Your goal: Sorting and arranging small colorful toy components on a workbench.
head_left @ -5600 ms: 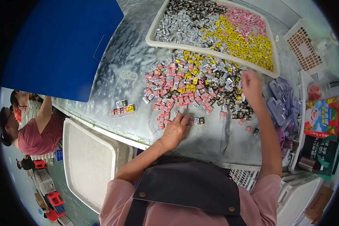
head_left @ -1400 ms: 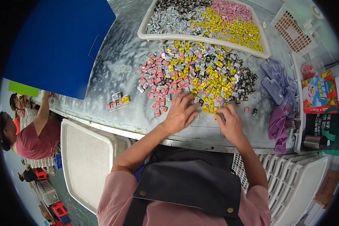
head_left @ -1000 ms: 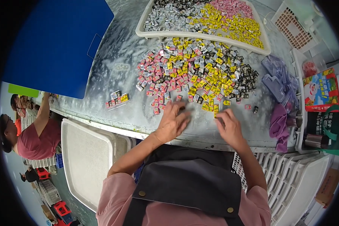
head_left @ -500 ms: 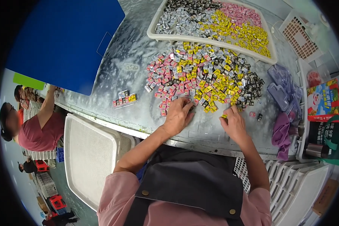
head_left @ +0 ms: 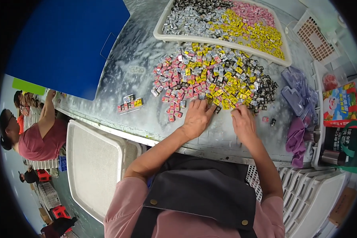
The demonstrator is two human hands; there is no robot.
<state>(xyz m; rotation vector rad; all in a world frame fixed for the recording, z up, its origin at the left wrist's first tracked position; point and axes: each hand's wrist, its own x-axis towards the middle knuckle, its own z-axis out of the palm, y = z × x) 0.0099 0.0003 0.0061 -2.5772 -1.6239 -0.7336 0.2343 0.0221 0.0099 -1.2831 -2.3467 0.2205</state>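
Observation:
A loose pile of small pink, yellow, black and silvery-white blocks covers the middle of the table. At its near edge, my left hand has its fingers bent down together among pink and white blocks; whatever lies under the fingertips is hidden. A black block lies beside its thumb. To the right, my right hand pinches at the yellow edge of the pile, with a trace of a small yellow block showing at the thumb. Left of the pile sits a small group of blocks on a clear strip.
Behind the pile stands a white tray of colour-sorted blocks. Clear purple plastic parts and a purple cloth lie right. A blue board covers the far left. White trays stand below the table edge; a co-worker sits left.
My left hand has shifted right, and its fingers have come down onto the pile's edge. My right hand has moved slightly up and left, its fingertips now closer to the blocks.

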